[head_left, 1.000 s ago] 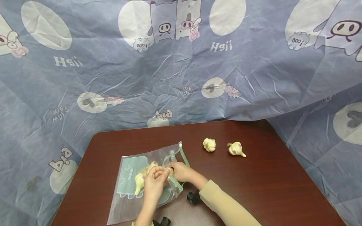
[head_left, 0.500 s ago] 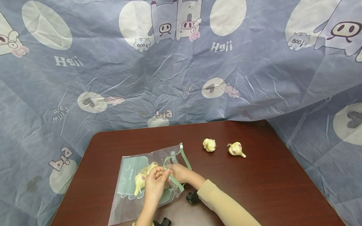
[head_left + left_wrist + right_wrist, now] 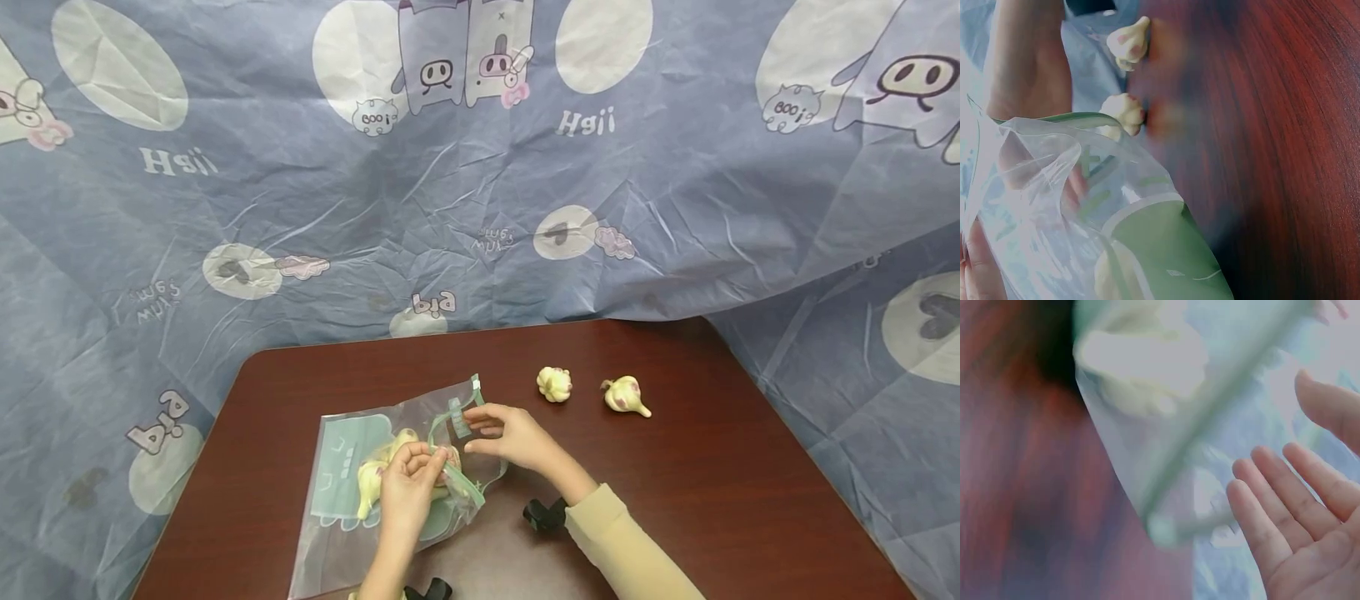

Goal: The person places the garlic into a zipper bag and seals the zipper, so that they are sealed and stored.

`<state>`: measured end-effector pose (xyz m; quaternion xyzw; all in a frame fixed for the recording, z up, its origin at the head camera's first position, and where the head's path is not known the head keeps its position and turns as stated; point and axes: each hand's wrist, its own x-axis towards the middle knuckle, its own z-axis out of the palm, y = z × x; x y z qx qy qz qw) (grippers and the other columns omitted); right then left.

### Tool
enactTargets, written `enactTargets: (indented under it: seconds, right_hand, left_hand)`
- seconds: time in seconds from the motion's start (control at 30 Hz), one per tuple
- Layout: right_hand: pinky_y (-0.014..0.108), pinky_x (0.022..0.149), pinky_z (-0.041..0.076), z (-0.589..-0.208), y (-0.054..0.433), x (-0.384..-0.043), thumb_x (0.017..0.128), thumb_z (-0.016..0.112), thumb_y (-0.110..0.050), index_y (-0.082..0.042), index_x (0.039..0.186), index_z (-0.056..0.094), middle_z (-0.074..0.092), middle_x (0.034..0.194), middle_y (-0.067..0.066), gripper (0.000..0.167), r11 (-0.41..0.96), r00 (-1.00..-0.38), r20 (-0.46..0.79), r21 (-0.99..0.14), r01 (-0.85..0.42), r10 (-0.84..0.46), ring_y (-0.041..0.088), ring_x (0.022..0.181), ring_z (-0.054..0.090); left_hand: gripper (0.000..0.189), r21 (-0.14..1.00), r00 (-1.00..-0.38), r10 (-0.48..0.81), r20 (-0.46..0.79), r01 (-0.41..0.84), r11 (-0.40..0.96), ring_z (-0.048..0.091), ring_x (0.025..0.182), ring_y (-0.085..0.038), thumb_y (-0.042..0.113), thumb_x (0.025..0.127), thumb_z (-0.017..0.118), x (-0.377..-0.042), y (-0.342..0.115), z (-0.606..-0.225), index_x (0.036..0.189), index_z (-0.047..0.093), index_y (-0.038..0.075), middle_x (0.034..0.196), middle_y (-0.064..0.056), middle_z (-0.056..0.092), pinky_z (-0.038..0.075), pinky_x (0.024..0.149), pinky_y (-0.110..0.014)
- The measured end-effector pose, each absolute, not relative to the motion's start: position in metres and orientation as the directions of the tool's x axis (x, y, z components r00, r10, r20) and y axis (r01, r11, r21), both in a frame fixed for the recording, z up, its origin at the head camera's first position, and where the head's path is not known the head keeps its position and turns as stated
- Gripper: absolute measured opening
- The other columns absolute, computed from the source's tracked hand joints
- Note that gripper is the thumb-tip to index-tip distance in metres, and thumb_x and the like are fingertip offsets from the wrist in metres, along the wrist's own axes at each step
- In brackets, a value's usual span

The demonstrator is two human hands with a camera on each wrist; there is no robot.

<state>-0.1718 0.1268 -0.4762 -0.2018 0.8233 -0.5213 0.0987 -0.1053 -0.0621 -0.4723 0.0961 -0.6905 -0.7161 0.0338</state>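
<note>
A clear zip bag point(image 3: 341, 467) with a green edge and printed green figure lies on the table, its mouth facing right. Several garlic bulbs point(image 3: 370, 483) are inside, partly covered by my left hand point(image 3: 408, 483). That hand pinches the near side of the bag's mouth between thumb and fingers. My right hand point(image 3: 513, 435) is at the mouth with fingers spread and nothing held. In the right wrist view its palm and straight fingers point(image 3: 1291, 481) show beside the blurred green rim. Two loose garlic bulbs, one rounder point(image 3: 555, 384) and one with a long stem point(image 3: 626, 395), lie to the right.
The dark red-brown table point(image 3: 720, 467) has its far edge against a blue patterned cloth point(image 3: 480, 183). Black wrist-camera mounts point(image 3: 544, 515) show beside both wrists.
My right hand has come out of the bag and moved right and up, its fingers spreading. A garlic bulb now shows near the mouth inside. My left hand keeps its pinch on the rim.
</note>
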Motion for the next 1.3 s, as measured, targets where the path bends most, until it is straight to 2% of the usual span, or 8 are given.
enactTargets:
  seconds: [0.17,0.5,0.73,0.77,0.87,1.0,1.1,1.3]
  right_hand:
    - [0.041,0.100,0.051,-0.465,0.162,-0.169,0.088,0.076,-0.019,-0.005,0.127,0.062,0.065,0.127,0.016,0.044,0.307,-0.943,0.086,-0.933,-0.189,-0.321,0.033,0.119,0.062]
    - [0.018,0.089,0.053,-0.456,0.225,-0.166,0.089,0.073,-0.011,0.003,0.126,0.061,0.062,0.128,0.025,0.041,0.279,-0.987,0.126,-0.948,-0.149,-0.099,0.041,0.118,0.061]
    - [0.010,0.086,0.050,-0.461,0.267,-0.166,0.090,0.073,-0.029,-0.006,0.129,0.062,0.063,0.131,0.017,0.046,0.383,-0.989,0.131,-0.919,-0.095,0.068,0.004,0.112,0.064]
    - [0.009,0.086,0.049,-0.463,0.273,-0.166,0.091,0.072,-0.033,-0.007,0.130,0.061,0.062,0.132,0.016,0.048,0.394,-0.989,0.116,-0.916,-0.070,0.096,0.003,0.113,0.063]
    - [0.007,0.085,0.047,-0.469,0.289,-0.166,0.091,0.070,-0.039,-0.008,0.133,0.059,0.058,0.138,0.016,0.053,0.421,-0.982,0.072,-0.907,0.008,0.175,0.021,0.124,0.061]
    - [0.025,0.096,0.052,-0.477,0.305,-0.167,0.091,0.069,-0.043,-0.009,0.138,0.055,0.051,0.146,0.015,0.060,0.479,-0.962,0.041,-0.873,0.097,0.269,0.035,0.133,0.051]
    - [0.046,0.106,0.045,-0.485,0.314,-0.169,0.090,0.070,-0.042,-0.008,0.143,0.049,0.044,0.150,0.018,0.066,0.515,-0.955,0.024,-0.846,0.139,0.296,0.039,0.137,0.044]
    - [0.059,0.105,0.039,-0.503,0.320,-0.178,0.089,0.072,-0.040,-0.002,0.150,0.033,0.032,0.151,0.029,0.083,0.621,-0.962,-0.018,-0.760,0.191,0.274,0.048,0.132,0.040]
  left_hand:
    - [0.021,0.996,-0.977,-0.198,-0.084,-0.075,-0.050,0.062,0.059,-0.002,0.005,0.088,0.072,-0.104,-0.063,-0.470,0.095,0.057,-0.007,0.070,0.005,0.065,0.057,0.060,-0.021]
    - [0.020,0.998,-0.980,-0.194,-0.049,-0.040,-0.051,0.063,0.059,-0.002,0.005,0.090,0.071,-0.102,-0.067,-0.466,0.096,0.056,-0.007,0.074,0.000,0.068,0.057,0.061,-0.021]
    - [0.019,0.998,-0.975,-0.215,-0.055,-0.045,-0.054,0.063,0.058,-0.004,0.003,0.088,0.071,-0.103,-0.066,-0.468,0.094,0.056,-0.007,0.070,0.005,0.067,0.058,0.061,-0.023]
    - [0.019,0.998,-0.975,-0.215,-0.054,-0.043,-0.056,0.063,0.058,-0.004,0.003,0.088,0.071,-0.102,-0.066,-0.468,0.094,0.056,-0.007,0.070,0.006,0.067,0.058,0.061,-0.023]
    - [0.020,0.997,-0.976,-0.212,-0.052,-0.041,-0.059,0.064,0.058,-0.005,0.003,0.088,0.071,-0.103,-0.067,-0.467,0.094,0.056,-0.007,0.069,0.006,0.066,0.058,0.061,-0.023]
    - [0.020,0.997,-0.976,-0.209,-0.055,-0.043,-0.059,0.064,0.059,-0.005,0.003,0.088,0.071,-0.103,-0.067,-0.467,0.095,0.056,-0.007,0.070,0.005,0.067,0.058,0.062,-0.023]
    - [0.020,0.998,-0.977,-0.207,-0.053,-0.043,-0.055,0.064,0.059,-0.004,0.004,0.089,0.071,-0.104,-0.068,-0.466,0.095,0.056,-0.007,0.072,0.004,0.068,0.059,0.063,-0.024]
    - [0.020,0.998,-0.979,-0.199,-0.051,-0.041,-0.055,0.064,0.060,-0.003,0.004,0.089,0.071,-0.104,-0.068,-0.465,0.096,0.056,-0.007,0.075,0.000,0.071,0.059,0.063,-0.025]
